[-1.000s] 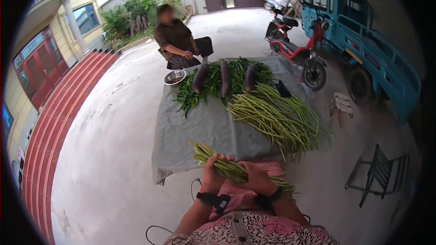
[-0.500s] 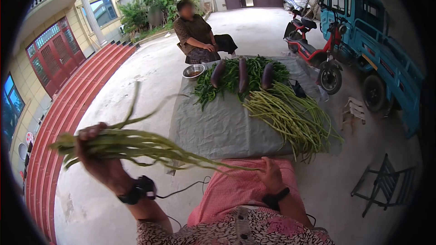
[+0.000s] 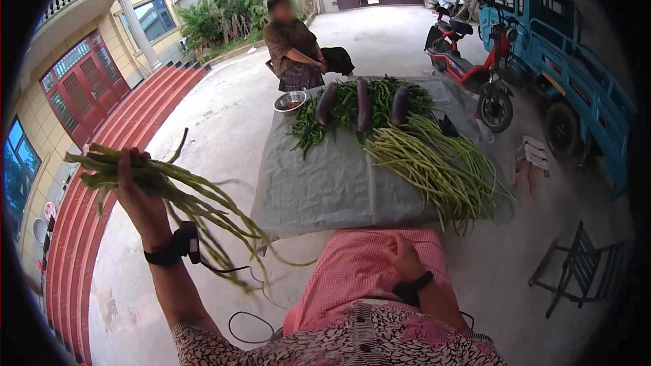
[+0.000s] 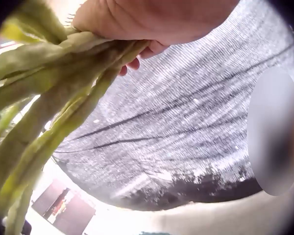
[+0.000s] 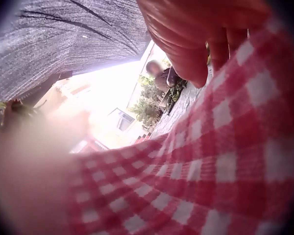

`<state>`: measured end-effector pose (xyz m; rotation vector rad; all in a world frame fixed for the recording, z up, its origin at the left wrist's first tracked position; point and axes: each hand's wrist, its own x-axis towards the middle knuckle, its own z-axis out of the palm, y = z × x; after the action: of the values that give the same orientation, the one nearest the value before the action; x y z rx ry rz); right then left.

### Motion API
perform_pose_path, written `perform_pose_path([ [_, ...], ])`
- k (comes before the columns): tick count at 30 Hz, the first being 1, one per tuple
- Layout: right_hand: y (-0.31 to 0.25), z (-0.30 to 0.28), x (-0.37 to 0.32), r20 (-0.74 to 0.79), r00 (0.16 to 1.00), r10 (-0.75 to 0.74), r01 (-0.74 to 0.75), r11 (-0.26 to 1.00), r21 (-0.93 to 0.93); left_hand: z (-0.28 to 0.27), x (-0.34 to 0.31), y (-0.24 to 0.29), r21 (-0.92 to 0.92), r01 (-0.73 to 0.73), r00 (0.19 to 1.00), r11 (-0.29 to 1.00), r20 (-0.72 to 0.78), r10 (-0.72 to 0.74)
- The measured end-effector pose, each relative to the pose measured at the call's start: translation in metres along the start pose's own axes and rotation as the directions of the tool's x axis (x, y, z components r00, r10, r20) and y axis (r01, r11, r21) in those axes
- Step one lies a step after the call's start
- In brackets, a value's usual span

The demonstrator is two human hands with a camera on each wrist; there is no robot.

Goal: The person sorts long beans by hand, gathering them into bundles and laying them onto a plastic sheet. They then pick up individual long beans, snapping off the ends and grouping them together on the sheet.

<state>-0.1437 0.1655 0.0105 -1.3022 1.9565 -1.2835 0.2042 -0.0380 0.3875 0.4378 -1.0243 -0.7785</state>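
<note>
My left hand point(image 3: 141, 200) grips a bundle of long green beans point(image 3: 196, 193), held up at the left, away from the table's side. Its short ends stick out past the fingers, and the long ends droop to the right, blurred. In the left wrist view, the beans point(image 4: 49, 103) come out from under the hand point(image 4: 159, 19) with fingertips curled around them. Over the pink checked cloth point(image 3: 359, 261) on my lap, my right hand point(image 3: 405, 259) holds nothing; in the right wrist view its relaxed fingers point(image 5: 218, 54) lie close to that cloth.
A grey sheet point(image 3: 319, 190) covers the table. On it lie more long beans point(image 3: 434, 166), leafy-looking green peppers point(image 3: 308, 132), eggplants point(image 3: 363, 105) and a metal bowl point(image 3: 290, 102). Someone point(image 3: 293, 44) sits behind it. A folding stool point(image 3: 580, 268) stands at right.
Both hands were on the bundle above my lap. My left hand then carried it up and left, and its trailing bean slipped free of my right hand, which stays over the lap.
</note>
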Motion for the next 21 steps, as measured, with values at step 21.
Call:
perform_pose_path([
  [21,-0.004,0.009,0.003,0.039,0.999,0.025,-0.038,0.919,0.393,-0.026,-0.047,-0.009,0.54,0.085,0.922,0.837,0.277,-0.272],
])
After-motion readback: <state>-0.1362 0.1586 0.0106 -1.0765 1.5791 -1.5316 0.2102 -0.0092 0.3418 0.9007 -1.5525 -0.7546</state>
